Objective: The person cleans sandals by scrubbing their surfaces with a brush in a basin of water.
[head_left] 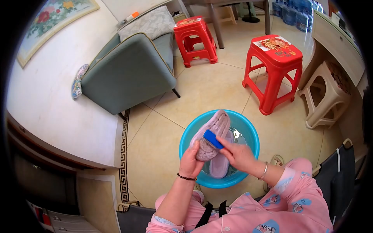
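Observation:
My left hand [190, 162] grips a pink slipper [218, 123] by its lower end, with the patterned sole turned up. In my right hand [237, 155] is a blue scrubbing brush [213, 139], its bristles against the sole. Both hands are over a round blue basin [253, 145] on the floor. A second pink slipper [220, 166] lies in the basin, partly covered by the first one and by my hands. Some water shows in the basin, with bright reflections on it.
Two red stools [274, 70] [195, 40] stand ahead, and a beige stool [328, 93] is at the right under a desk [338, 42]. A grey-green sofa [130, 73] is on the left. Several water bottles [297, 15] stand at the back right.

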Demonstrator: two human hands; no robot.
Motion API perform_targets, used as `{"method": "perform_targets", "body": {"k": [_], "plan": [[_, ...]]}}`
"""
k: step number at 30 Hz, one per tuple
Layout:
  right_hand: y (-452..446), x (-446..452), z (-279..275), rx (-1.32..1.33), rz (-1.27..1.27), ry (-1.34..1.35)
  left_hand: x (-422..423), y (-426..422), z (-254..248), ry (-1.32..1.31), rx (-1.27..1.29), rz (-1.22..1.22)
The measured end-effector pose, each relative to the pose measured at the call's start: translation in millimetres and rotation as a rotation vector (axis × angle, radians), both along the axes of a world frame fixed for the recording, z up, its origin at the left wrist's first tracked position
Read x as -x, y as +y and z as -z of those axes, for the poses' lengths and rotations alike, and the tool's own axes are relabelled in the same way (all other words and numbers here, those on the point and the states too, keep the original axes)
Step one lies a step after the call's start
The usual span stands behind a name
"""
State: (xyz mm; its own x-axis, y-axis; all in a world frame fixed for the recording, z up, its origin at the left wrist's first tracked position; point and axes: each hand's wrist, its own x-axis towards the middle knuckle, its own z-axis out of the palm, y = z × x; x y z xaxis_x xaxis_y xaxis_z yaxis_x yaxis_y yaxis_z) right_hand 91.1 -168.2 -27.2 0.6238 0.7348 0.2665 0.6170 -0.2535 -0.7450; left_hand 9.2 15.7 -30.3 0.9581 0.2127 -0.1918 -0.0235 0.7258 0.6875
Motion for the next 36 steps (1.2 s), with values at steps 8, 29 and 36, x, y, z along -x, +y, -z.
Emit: {"method": "perform_targets", "body": {"k": [8,29,36], "plan": [[-3.6,-9.4,-0.4,-0.065,0.055,0.085,0.1,-4.3,-9.2,-0.016,-0.153,0.030],[-4.0,-0.5,-2.9,-0.023,-0.032,-0.014,2.2,-3.3,-9.8,0.051,-0.158,-0.134],[-4.4,-20.2,-0.4,0.080,0.192,-0.001,2.2,-4.5,-11.1,0.054,-0.241,-0.138]]}}
